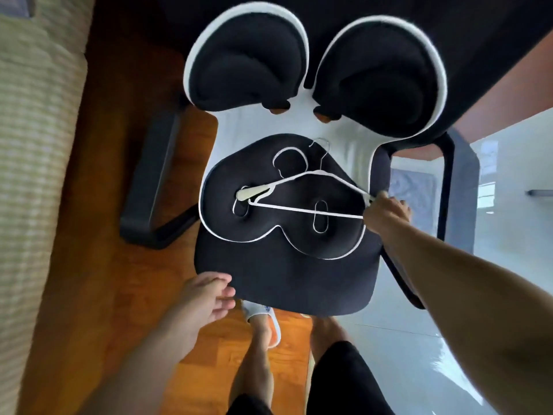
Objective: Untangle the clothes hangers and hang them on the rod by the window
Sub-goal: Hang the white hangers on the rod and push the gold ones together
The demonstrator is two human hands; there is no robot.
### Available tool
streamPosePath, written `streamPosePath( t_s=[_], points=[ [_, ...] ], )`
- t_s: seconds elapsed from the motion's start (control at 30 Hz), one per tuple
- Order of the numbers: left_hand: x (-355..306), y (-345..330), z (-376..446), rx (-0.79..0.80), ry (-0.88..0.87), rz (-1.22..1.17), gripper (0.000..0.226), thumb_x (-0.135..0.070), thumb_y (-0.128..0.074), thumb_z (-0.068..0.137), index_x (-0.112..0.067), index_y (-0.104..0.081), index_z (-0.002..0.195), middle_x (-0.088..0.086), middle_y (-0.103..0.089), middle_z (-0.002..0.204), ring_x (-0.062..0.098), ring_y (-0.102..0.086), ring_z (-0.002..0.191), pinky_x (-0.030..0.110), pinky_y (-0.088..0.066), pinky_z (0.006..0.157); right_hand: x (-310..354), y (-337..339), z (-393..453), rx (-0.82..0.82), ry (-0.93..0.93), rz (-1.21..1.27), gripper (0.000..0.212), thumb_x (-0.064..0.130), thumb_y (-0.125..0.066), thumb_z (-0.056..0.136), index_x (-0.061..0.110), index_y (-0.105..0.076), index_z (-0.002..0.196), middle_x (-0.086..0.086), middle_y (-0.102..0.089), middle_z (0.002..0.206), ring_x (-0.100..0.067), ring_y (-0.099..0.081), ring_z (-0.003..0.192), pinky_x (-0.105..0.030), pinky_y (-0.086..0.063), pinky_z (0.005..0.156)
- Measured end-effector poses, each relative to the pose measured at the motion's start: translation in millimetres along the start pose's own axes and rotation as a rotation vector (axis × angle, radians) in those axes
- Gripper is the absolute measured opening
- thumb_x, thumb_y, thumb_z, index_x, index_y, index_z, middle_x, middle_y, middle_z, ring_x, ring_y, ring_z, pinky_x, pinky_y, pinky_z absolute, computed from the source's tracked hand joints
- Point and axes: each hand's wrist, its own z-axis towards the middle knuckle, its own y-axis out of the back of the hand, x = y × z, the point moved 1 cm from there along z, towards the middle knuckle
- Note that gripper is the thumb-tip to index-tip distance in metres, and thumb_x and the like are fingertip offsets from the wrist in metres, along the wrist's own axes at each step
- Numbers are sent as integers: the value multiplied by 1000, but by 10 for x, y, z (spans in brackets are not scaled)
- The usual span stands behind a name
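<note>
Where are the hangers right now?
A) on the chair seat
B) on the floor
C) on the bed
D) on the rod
A: the white hangers lie on the black chair seat, and the right hand grips one corner.

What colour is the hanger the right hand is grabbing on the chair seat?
White hanger, silver hook, held by the right hand; head view.

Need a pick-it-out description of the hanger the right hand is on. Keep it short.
Find the black chair with white piping, then the contoured seat cushion on it. White hangers lie tangled there; the one meant is the thin wire triangle whose right corner the right hand grips. Unlike the thicker cream piece at its left corner, it is slim and bright white.
</note>
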Motion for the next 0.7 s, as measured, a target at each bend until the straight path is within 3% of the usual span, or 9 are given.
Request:
streamPosePath(
  t_s=[0.13,0.23,0.3,0.4,0.5,0.63,0.7],
  points=[
    [100,73,97,7,28,-27,14,-10,-54,103,-9,-68,106,16,-71,100,31,-70,87,34,-55,71,-76,-188,-16,5,34,-18,38,26,-52,96,11,-48,131,-21,-54,134,-40,-47,125,-45,-42,99],
    [120,136,68,24,38,-51,15,-10,-54,103,-10,-69,108,15,-72,101,31,-71,92,37,-57,78,-151,-141,-374,118,38,30,34,24,-56,90,11,-57,121,-19,-63,119,-38,-59,107,-37,-47,81],
    [51,175,-66,54,-25,-64,16,-12,-53,103,-12,-69,109,13,-73,101,30,-72,94,37,-57,80,-202,-91,-731,126,73,73,27,29,-55,88,13,-58,110,-16,-64,103,-37,-58,90,-35,-45,73],
    [-122,269,-386,65,-151,-39,17,-13,-52,104,-14,-68,108,11,-73,100,28,-72,93,35,-59,79,-287,-4,-1400,52,134,164,14,25,-52,89,14,-49,96,-13,-58,91,-35,-51,80,-37,-43,71],
    [-342,416,-530,-11,-337,57,20,-16,-52,103,-17,-67,116,6,-72,109,23,-72,95,41,-60,89,-321,144,-1966,3,174,244,15,21,-56,87,15,-43,84,-7,-55,82,-33,-47,76,-36,-36,64],
    [-633,982,-934,-308,-817,350,45,-22,-60,100,-24,-51,144,9,-50,139,22,-58,115,38,-48,106,-456,512,-2759,-167,211,402,18,20,-61,82,13,-45,79,-1,-53,73,-30,-49,70,-34,-31,54],
    [-687,1199,-1005,-234,-982,408,53,-23,-61,100,-27,-45,150,6,-48,139,17,-56,119,30,-46,103,-522,617,-2951,-211,230,427,18,20,-63,81,12,-47,79,-1,-54,74,-28,-51,68,-34,-32,53]
  ],
)
